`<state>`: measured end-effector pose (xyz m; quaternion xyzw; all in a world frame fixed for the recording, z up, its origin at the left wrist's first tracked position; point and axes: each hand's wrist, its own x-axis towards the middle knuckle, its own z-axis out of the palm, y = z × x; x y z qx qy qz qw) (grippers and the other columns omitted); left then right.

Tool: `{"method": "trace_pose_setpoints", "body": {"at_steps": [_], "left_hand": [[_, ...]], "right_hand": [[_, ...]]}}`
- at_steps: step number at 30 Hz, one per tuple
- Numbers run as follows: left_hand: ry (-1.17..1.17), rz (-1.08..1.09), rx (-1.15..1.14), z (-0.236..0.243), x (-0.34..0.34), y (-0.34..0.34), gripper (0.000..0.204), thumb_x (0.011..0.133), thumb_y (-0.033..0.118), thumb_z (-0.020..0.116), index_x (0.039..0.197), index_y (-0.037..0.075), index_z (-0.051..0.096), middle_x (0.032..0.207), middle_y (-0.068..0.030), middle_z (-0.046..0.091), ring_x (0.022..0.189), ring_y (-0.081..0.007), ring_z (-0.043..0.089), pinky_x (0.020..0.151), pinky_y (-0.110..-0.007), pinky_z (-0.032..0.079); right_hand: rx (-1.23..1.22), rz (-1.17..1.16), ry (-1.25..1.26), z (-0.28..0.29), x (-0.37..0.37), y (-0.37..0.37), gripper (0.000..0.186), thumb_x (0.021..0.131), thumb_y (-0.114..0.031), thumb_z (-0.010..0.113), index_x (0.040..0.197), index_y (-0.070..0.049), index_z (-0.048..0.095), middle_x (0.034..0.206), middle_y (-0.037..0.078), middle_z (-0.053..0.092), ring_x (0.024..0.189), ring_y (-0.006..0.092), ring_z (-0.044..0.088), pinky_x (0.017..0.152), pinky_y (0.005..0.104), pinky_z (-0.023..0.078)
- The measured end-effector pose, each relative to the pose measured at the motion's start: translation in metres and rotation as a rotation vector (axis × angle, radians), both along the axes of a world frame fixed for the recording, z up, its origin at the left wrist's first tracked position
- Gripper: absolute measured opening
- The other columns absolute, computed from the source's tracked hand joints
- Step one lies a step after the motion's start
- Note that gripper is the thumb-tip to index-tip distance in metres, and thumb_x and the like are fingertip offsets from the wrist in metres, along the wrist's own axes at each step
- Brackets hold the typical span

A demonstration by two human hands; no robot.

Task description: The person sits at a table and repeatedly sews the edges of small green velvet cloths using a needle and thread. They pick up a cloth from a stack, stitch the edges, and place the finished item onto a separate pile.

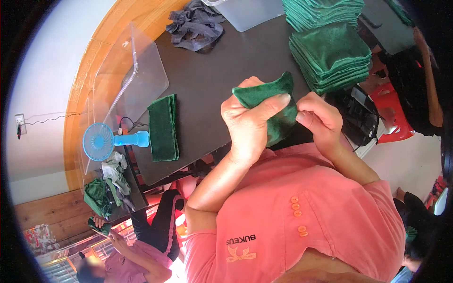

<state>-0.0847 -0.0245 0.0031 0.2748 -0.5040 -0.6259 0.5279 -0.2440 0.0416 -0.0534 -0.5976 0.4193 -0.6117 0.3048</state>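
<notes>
While Your Left Hand (250, 118) Holds the Green Cloth (282, 121), Your Right Hand (322, 118) Works at Its Edge

As your left grip is closed on the green cloth, your thumb lies over its upper face, and the cloth bends upward at its far end. It is in front of your body, by the near edge of the dark worktop (212, 70). Your right grip is almost fully closed, thumb against finger, at the right edge of the cloth; whether fabric or a thread is between these fingertips, I cannot tell.

To your right stands a neat stack of green cloths (330, 54), with another pile (323, 14) behind it. To your left lie some folded green cloths (163, 129), and just beside them is a blue fan (98, 141). At the far side, a crumpled grey cloth (193, 26) lies near a plastic box (250, 14).
</notes>
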Motion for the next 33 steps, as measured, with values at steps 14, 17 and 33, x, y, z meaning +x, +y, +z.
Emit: {"method": "trace_pose_setpoints", "body": {"at_steps": [14,17,33], "left_hand": [[-0.027,0.171,-0.153,0.014,0.025,0.008,0.018,0.075,-0.002,0.076,0.091,0.000,0.069,0.079,-0.0005,0.060,0.073,-0.0082,0.051,0.069,-0.022,0.040],[0.056,0.184,-0.129,0.016,0.034,0.006,0.020,0.076,-0.003,0.074,0.096,-0.001,0.069,0.083,-0.0028,0.062,0.079,-0.0106,0.054,0.076,-0.023,0.041],[-0.495,0.112,-0.331,0.048,0.053,0.006,0.022,0.080,-0.006,0.065,0.102,-0.002,0.069,0.099,-0.0061,0.062,0.072,-0.0091,0.054,0.059,-0.020,0.046]], "right_hand": [[0.121,0.086,-0.158,-0.007,-0.004,0.001,0.009,0.084,0.000,0.064,0.093,0.003,0.064,0.077,0.003,0.057,0.066,0.0087,0.051,0.060,0.0215,0.038],[0.321,0.108,-0.381,-0.004,-0.009,0.006,0.009,0.085,-0.003,0.064,0.092,0.003,0.065,0.076,0.002,0.057,0.062,0.0068,0.049,0.056,0.0205,0.037],[0.031,-0.064,-0.057,0.000,0.008,0.008,0.010,0.084,-0.002,0.066,0.092,0.004,0.063,0.081,0.004,0.059,0.069,0.0095,0.052,0.061,0.0229,0.040]]}}
